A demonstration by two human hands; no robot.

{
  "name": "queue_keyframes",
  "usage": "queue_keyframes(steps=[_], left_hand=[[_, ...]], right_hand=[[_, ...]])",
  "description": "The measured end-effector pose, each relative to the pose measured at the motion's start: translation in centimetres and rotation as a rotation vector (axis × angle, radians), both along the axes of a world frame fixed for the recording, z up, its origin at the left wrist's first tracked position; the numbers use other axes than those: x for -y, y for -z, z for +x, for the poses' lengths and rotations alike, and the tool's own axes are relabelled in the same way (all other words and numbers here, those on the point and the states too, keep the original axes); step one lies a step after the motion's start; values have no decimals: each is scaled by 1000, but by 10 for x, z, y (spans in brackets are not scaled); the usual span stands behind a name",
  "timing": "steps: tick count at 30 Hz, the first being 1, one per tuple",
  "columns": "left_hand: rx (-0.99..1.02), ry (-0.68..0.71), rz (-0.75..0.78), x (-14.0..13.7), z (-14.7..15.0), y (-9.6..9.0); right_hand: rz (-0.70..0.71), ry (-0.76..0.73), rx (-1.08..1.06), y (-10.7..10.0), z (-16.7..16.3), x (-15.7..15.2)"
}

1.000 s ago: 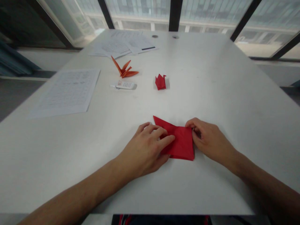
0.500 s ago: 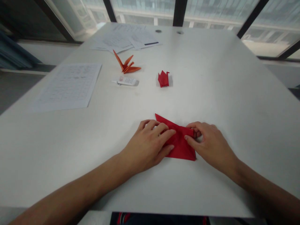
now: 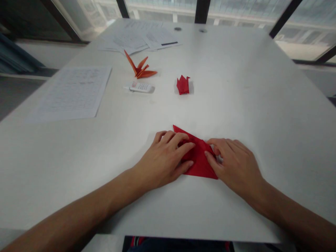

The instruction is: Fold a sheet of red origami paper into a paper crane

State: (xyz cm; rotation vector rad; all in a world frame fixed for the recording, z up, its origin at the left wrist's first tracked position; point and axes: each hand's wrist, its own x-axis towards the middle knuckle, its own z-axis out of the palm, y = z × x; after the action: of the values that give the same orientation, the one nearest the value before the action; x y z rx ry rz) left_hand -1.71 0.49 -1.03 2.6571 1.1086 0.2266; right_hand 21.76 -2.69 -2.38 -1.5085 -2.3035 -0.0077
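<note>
A sheet of red folding paper (image 3: 201, 164) lies partly folded on the white table, between my two hands. My left hand (image 3: 169, 155) rests on its left part, fingers spread and slightly bent, pressing it down and covering that side. At the right edge my right hand (image 3: 231, 159) pinches the paper between thumb and fingers, and a flap there is folded inward. One pointed corner sticks out beyond my left fingers. Part of the right edge is hidden by my right hand.
Beyond my hands stands a small red paper crane (image 3: 183, 85). Left of it are an orange paper crane (image 3: 141, 70) and a white tube (image 3: 141, 87). A printed sheet (image 3: 72, 92) lies at the left, with more papers (image 3: 131, 36) at the back. Windows border the table (image 3: 262, 105).
My right hand has brought the flap at the paper's right edge inward and down, so that edge now slants. My left hand stays on the paper. The view has shifted slightly.
</note>
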Motion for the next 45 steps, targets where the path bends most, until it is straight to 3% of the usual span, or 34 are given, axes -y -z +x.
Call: queue_keyframes(steps=[3, 11, 18, 26, 31, 38, 45], left_hand=[[42, -36, -18, -1, -1, 3], [120, -69, -44, -1, -3, 7], [111, -62, -46, -2, -4, 8], [88, -72, -94, -4, -3, -2], [70, 167, -183, -12, -18, -10], [110, 214, -223, -22, -28, -11], [180, 82, -120, -17, -10, -3]], right_hand=[[30, -47, -3, 3, -1, 3], [-77, -120, -130, -1, -1, 4], [-142, -187, -37, 2, 1, 2], [-123, -216, -91, 2, 2, -2], [-152, -264, -82, 0, 3, -4], [-164, -252, -94, -2, 3, 1], [-168, -236, -51, -9, -2, 6]])
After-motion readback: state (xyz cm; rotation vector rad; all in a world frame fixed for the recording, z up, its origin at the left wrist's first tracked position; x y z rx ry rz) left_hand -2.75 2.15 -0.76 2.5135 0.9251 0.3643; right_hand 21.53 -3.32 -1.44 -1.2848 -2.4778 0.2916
